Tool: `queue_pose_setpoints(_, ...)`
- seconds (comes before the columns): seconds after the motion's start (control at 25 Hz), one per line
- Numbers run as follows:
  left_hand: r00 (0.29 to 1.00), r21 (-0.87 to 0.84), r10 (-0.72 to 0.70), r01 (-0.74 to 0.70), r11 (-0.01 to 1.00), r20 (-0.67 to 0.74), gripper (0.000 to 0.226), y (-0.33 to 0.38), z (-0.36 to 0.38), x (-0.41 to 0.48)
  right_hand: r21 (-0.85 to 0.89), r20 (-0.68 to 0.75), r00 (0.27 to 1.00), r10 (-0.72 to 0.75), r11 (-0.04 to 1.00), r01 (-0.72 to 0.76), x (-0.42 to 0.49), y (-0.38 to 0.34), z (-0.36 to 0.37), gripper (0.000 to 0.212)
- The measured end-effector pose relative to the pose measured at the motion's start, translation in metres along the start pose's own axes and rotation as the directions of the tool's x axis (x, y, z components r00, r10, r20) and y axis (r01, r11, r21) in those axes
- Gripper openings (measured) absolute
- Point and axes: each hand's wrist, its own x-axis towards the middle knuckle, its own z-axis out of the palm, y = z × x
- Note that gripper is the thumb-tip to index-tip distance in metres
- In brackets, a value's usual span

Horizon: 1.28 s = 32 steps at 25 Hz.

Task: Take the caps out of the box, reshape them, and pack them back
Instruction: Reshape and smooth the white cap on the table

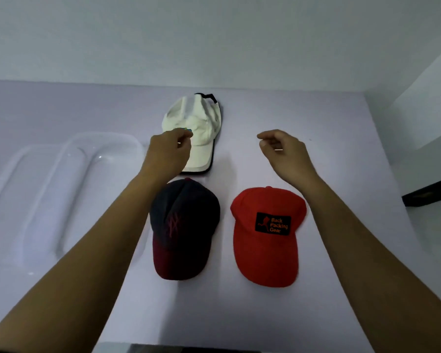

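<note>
Bare room – plain wall point(214, 34); white table point(329, 149)

Three caps on the bench point(341, 138): folded cap point(201, 123) at 12 o'clock, patch cap point(265, 253) at 4, third cap point(183, 225) at 6; tray point(49, 187) at 9.

White cap point(192, 123) partly behind left hand point(167, 155)
</note>
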Motion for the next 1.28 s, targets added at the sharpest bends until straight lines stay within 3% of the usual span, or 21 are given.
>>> queue_pose_setpoints(0.12, 0.995, 0.183, 0.059, -0.074, 0.980, 0.086, 0.035, -0.031, -0.021, 0.021, -0.065, 0.116, 0.989, -0.096, 0.992, 0.104, 0.024, -0.021, 0.041, 0.028)
queue_pose_setpoints(0.24, 0.980, 0.263, 0.046, -0.097, 0.960, 0.194, 0.038, -0.057, -0.023, 0.040, -0.245, 0.289, 0.949, -0.129, 0.948, 0.203, 0.044, -0.023, 0.083, 0.044)
queue_pose_setpoints(0.4, 0.865, 0.389, 0.018, -0.244, 0.888, 0.502, 0.058, -0.079, -0.007, 0.064, -0.472, 0.525, 0.849, 0.060, 0.851, 0.232, 0.068, -0.018, 0.130, 0.091)
queue_pose_setpoints(0.56, 0.767, 0.381, -0.022, -0.293, 0.877, 0.641, 0.095, -0.095, 0.010, 0.072, -0.599, 0.521, 0.840, 0.152, 0.767, 0.232, 0.075, -0.010, 0.152, 0.117)
queue_pose_setpoints(0.72, 0.805, 0.433, 0.043, -0.362, 0.826, 0.592, 0.097, -0.108, 0.028, 0.074, -0.589, 0.477, 0.877, 0.061, 0.762, 0.268, 0.074, -0.003, 0.160, 0.111)
queue_pose_setpoints(0.84, 0.874, 0.427, 0.072, -0.306, 0.851, 0.481, 0.081, -0.109, 0.035, 0.072, -0.541, 0.458, 0.888, 0.050, 0.808, 0.234, 0.073, -0.006, 0.161, 0.098)
queue_pose_setpoints(0.96, 0.913, 0.357, 0.148, -0.293, 0.887, 0.381, 0.068, -0.100, 0.034, 0.067, -0.528, 0.345, 0.938, -0.020, 0.823, 0.212, 0.072, -0.014, 0.162, 0.091)
queue_pose_setpoints(1.12, 0.928, 0.155, 0.271, -0.316, 0.936, 0.256, 0.069, -0.083, 0.019, 0.059, -0.484, 0.164, 0.984, -0.063, 0.864, 0.136, 0.069, -0.035, 0.159, 0.086)
queue_pose_setpoints(1.28, 0.953, -0.094, 0.278, -0.267, 0.959, 0.123, 0.089, -0.071, -0.012, 0.052, -0.315, 0.049, 0.982, -0.182, 0.930, 0.188, 0.050, -0.056, 0.142, 0.080)
